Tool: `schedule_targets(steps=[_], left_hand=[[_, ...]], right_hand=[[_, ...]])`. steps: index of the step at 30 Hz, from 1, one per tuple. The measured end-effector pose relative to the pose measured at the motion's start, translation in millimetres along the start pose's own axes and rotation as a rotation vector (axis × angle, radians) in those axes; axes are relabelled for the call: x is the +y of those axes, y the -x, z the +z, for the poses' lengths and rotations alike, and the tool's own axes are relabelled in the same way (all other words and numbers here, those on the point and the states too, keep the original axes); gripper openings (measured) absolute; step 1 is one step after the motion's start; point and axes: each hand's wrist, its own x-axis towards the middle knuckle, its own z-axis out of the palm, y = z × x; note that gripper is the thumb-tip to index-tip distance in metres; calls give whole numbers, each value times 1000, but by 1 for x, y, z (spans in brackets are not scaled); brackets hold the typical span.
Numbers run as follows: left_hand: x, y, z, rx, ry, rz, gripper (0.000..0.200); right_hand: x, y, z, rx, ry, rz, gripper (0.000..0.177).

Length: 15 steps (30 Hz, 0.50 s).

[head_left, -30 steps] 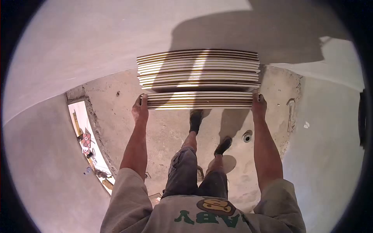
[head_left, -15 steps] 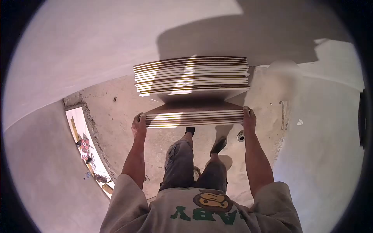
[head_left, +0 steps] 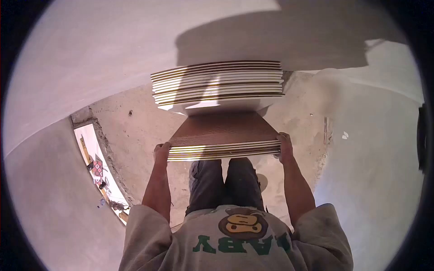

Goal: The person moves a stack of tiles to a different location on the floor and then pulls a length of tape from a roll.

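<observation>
My left hand (head_left: 162, 152) is closed on the left corner of a group of several large tiles (head_left: 224, 150), and my right hand (head_left: 285, 148) grips the opposite corner. The held tiles lean back toward me, their pale edges in a row and a brown textured face (head_left: 224, 128) turned to the wall. Beyond them, a thicker stack of similar tiles (head_left: 217, 86) stands propped against the wall, with white and brown edges. Both my legs (head_left: 226, 185) are under and behind the held tiles. The tiles' lower edges are hidden.
Bare rough floor (head_left: 131, 144) lies around me between pale plastered walls (head_left: 370, 135). At the left, a doorway-like opening (head_left: 101, 169) shows a white surface with a yellow strip and small items. My shadow falls on the wall ahead.
The held tiles have tilted farther toward me, so more of their brown face shows and the gap to the stack has widened. My legs have come together behind them.
</observation>
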Motion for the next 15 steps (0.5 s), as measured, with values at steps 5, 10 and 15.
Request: schedule_targets(steps=[5,10,15], left_hand=[[10,27,1,-116,143,-182,36],[11,51,-6,-158,32,-275,27],[13,55,-9,-242,50,-294,31]], right_hand=[[24,-6,-18,-51,-83,136,46],[22,7,-24,-130,-81,341,49],[34,-31,-44,-421,-84,377,44]])
